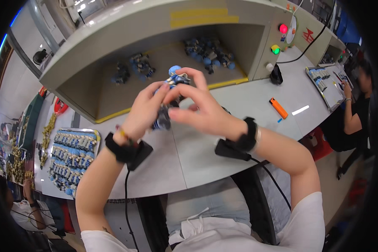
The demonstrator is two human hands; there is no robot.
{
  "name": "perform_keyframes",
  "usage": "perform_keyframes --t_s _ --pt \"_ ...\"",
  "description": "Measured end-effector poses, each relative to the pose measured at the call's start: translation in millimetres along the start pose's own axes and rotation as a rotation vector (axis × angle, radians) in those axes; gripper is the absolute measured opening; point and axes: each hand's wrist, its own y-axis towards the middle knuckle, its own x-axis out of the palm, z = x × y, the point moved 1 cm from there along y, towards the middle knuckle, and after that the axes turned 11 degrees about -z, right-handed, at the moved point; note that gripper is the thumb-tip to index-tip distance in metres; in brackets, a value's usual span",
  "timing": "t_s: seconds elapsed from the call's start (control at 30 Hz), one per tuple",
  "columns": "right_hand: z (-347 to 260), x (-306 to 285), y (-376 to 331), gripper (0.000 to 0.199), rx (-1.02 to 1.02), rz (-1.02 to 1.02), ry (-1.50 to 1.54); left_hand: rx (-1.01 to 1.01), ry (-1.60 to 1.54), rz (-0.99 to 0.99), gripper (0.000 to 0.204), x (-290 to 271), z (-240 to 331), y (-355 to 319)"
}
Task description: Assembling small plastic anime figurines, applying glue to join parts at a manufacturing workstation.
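Between my two hands, just in front of the box's opening, is a small blue, white and dark figurine (174, 70) with a round blue top. My left hand (143, 106) closes on it from the left, thumb and fingers along its middle. From the right, my right hand (208, 107) grips it with bent fingers near its upper part. Dark grey pieces show below my fingers, and the rest is covered by them. Similar figurines (206, 49) lie heaped inside the grey box at the right, with smaller clusters (141, 66) further left.
A grey box (126, 42) with a yellow-edged opening and lit red and green lamps stands across the table (222, 155). A tray of figurines (73, 157) lies at left. An orange lighter (278, 108) lies at right. Cables run from my wristbands. Co-workers sit at both sides.
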Motion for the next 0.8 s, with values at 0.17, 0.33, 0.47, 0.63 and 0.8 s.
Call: perform_keyframes --t_s 0.17,0.33,0.47,0.63,0.8 --pt "63 1 72 0.028 0.322 0.027 0.514 -0.201 0.165 0.087 0.033 -75 -45 45" --pt "109 8 109 0.034 0.399 0.083 0.671 -0.268 0.472 0.095 0.042 -120 -79 61" --pt "130 -17 117 0.029 0.445 0.278 0.572 -0.358 0.663 0.103 0.041 -144 -83 66" --pt "142 -30 145 0.024 0.449 0.167 0.367 -0.245 0.787 0.238 0.046 -161 -109 61" --pt "171 -31 168 0.024 0.375 -0.06 0.085 -0.181 0.694 0.287 0.049 -146 -103 69"
